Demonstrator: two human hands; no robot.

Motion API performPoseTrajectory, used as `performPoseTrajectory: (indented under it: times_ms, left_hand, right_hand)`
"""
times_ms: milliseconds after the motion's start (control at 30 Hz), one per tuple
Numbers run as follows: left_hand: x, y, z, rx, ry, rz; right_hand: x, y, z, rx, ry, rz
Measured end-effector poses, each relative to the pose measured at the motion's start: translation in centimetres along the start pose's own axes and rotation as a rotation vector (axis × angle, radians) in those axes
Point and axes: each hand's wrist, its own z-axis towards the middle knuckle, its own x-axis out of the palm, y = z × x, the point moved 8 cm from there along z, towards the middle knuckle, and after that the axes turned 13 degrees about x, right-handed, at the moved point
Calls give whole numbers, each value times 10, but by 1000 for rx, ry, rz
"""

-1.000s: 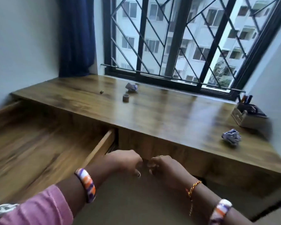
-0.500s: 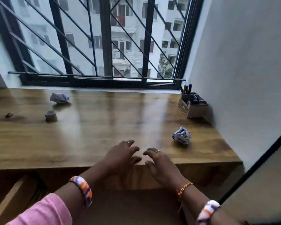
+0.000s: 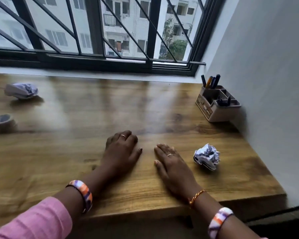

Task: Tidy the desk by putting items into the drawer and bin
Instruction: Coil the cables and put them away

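Head view: both hands lie flat on the wooden counter (image 3: pixel 76 161), fingers straight, holding nothing. Left hand (image 3: pixel 122 150) and right hand (image 3: pixel 171 163) sit side by side with a small gap between them.

Nearest target: crumpled paper ball (image 3: pixel 207 158), just beside the right hand, on its outer side. White with purple print, tightly scrunched, light, probably springy; a loose all-finger grasp from above should do, no need to squeeze hard. My guess is it goes to the bin, which is not in view.

Other clutter, far left: second crumpled paper (image 3: pixel 21 90) near the window, and a small tape roll (image 3: pixel 4 120) nearer the front edge, both blurred. Tape likely belongs in the drawer, also out of view.

Pen organiser (image 3: pixel 216 105) stands in the right corner against the wall; leave it.
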Motion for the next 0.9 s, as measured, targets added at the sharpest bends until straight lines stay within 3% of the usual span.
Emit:
performPoseTrajectory:
  times_ms: [633,900]
  left_hand:
    - [3,-13,-38,-81,39,-50]
    - [-12,6,-109,12,64,-259]
  right_hand:
    - [-11,8,-5,-33,-76,13]
    - [4,35,-13,-99,-74,-27]
